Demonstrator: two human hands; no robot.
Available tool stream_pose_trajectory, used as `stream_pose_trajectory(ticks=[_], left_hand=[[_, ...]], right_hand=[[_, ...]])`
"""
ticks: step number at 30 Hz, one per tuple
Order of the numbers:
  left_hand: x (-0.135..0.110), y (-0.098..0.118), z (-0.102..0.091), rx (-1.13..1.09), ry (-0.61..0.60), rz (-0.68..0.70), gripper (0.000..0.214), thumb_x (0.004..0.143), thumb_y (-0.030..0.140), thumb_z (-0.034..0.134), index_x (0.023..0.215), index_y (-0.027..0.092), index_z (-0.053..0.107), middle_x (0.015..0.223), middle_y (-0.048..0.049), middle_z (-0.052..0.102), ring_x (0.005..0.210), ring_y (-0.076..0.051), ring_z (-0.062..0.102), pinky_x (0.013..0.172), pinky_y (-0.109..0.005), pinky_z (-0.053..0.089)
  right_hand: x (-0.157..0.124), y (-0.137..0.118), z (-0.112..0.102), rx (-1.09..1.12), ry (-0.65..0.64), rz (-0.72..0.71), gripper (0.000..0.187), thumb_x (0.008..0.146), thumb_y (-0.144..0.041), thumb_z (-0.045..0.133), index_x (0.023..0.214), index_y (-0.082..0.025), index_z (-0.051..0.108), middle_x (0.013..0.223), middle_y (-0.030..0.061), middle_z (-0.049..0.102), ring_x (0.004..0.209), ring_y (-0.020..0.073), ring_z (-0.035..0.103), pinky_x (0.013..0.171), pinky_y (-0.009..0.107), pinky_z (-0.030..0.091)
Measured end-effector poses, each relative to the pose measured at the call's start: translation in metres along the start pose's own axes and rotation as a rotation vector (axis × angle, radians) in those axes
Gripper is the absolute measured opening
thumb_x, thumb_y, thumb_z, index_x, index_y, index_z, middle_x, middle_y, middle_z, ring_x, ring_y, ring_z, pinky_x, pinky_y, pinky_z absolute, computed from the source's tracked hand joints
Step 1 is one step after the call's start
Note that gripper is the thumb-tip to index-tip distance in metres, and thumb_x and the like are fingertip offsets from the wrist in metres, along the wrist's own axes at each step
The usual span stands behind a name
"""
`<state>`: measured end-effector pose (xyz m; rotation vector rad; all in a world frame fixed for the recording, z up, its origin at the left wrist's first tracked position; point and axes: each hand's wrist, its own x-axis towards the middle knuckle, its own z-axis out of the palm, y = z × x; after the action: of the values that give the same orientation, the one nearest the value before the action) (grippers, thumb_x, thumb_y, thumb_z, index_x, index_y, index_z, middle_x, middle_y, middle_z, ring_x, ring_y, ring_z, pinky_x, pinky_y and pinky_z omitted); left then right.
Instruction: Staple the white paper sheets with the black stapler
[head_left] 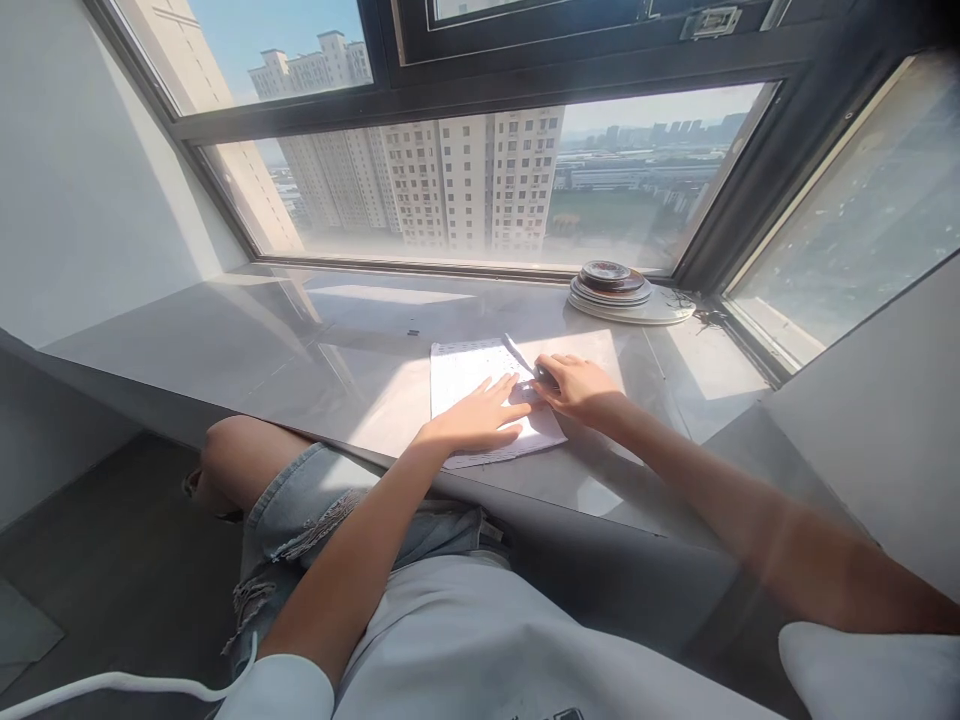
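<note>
A sheet of white paper (469,375) with lines of marks on it lies on the windowsill in front of me, possibly more than one sheet thick. My left hand (484,415) rests flat on the paper with its fingers spread. At the paper's right side, my right hand (576,385) is closed around a slim white pen (517,352). The pen's pale shaft sticks out to the upper left, over the paper's top edge. Its other end is hidden by my fingers and their dark shadow.
A stack of plates and lids (609,290) stands by the window at the back right. A small dark piece (413,333) lies left of the paper. The window frame (450,268) bounds the sill (225,350). A white cable (112,682) runs at lower left.
</note>
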<state>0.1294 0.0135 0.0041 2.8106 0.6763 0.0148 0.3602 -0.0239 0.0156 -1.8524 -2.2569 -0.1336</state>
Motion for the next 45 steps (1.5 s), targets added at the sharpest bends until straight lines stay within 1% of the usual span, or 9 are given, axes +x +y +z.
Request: stream_pose_trajectory(ticks=[5,9,14,17,22,26,32,40,45], left_hand=[[-0.006,-0.002,0.000,-0.040,0.012,-0.041,0.059,0.102,0.045,0.044,0.161,0.048,0.034,0.176,0.0108,0.008,0.163,-0.031,0.005,0.131,-0.057,0.015],[-0.006,-0.004,0.003,-0.049,0.011,-0.058,0.060,0.103,0.046,0.043,0.162,0.044,0.034,0.176,0.0096,0.007,0.163,-0.032,0.004,0.132,-0.056,0.011],[-0.007,-0.004,0.004,-0.055,0.034,-0.053,0.061,0.105,0.046,0.041,0.164,0.032,0.035,0.176,0.0036,0.006,0.162,-0.033,0.005,0.133,-0.054,0.010],[-0.008,-0.003,0.003,-0.061,0.031,-0.050,0.062,0.105,0.045,0.041,0.164,0.029,0.035,0.176,0.0028,0.007,0.162,-0.033,0.005,0.133,-0.054,0.009],[-0.010,-0.003,0.002,-0.088,0.042,-0.068,0.062,0.104,0.045,0.043,0.165,0.034,0.032,0.176,0.0051,0.006,0.163,-0.032,0.004,0.133,-0.055,0.011],[-0.009,-0.004,0.001,-0.089,0.036,-0.073,0.065,0.102,0.046,0.047,0.164,0.041,0.029,0.175,0.0085,0.010,0.163,-0.025,0.005,0.133,-0.053,0.013],[-0.011,0.000,-0.003,-0.081,0.042,-0.065,0.065,0.101,0.043,0.047,0.164,0.040,0.029,0.175,0.0085,0.011,0.163,-0.022,0.005,0.134,-0.049,0.010],[-0.011,0.002,-0.003,-0.077,0.067,-0.044,0.062,0.101,0.044,0.045,0.160,0.027,0.038,0.175,-0.0005,0.019,0.163,-0.027,0.010,0.134,-0.049,0.010],[-0.021,-0.001,-0.004,0.017,0.124,-0.110,0.056,0.104,0.056,0.038,0.158,0.039,0.043,0.173,0.0014,0.027,0.161,-0.030,0.016,0.131,-0.057,0.007]], right_hand=[[0.000,0.003,-0.002,-0.008,-0.012,0.096,0.024,0.102,-0.041,0.048,0.109,-0.021,0.060,0.104,0.0098,0.071,0.095,0.0267,0.062,0.078,0.036,0.038],[-0.002,0.004,-0.002,-0.035,-0.005,0.169,0.026,0.102,-0.041,0.048,0.111,-0.020,0.061,0.103,0.0114,0.071,0.092,0.0267,0.062,0.075,0.035,0.038],[-0.002,0.007,0.000,-0.025,0.005,0.169,0.028,0.102,-0.042,0.047,0.110,-0.020,0.061,0.100,0.0114,0.070,0.090,0.0261,0.061,0.076,0.035,0.039],[-0.001,0.008,0.001,-0.016,0.002,0.180,0.028,0.102,-0.043,0.046,0.109,-0.020,0.061,0.100,0.0111,0.070,0.090,0.0260,0.061,0.076,0.035,0.038],[-0.001,0.008,0.000,-0.003,0.024,0.221,0.026,0.102,-0.041,0.048,0.107,-0.021,0.062,0.099,0.0101,0.071,0.090,0.0257,0.062,0.073,0.034,0.038],[-0.002,0.008,-0.003,0.003,0.027,0.267,0.026,0.101,-0.042,0.048,0.107,-0.022,0.063,0.099,0.0100,0.072,0.087,0.0256,0.062,0.068,0.034,0.035],[-0.002,0.008,-0.003,-0.004,0.015,0.266,0.026,0.102,-0.043,0.048,0.106,-0.021,0.063,0.099,0.0104,0.072,0.086,0.0256,0.062,0.066,0.034,0.034],[-0.003,0.013,0.000,0.054,0.040,0.256,0.026,0.100,-0.046,0.049,0.103,-0.024,0.062,0.097,0.0074,0.072,0.087,0.0252,0.064,0.067,0.033,0.038],[-0.004,0.021,-0.003,0.230,0.134,0.152,0.020,0.091,-0.039,0.060,0.104,-0.024,0.060,0.104,0.0067,0.072,0.091,0.0237,0.066,0.076,0.034,0.046]])
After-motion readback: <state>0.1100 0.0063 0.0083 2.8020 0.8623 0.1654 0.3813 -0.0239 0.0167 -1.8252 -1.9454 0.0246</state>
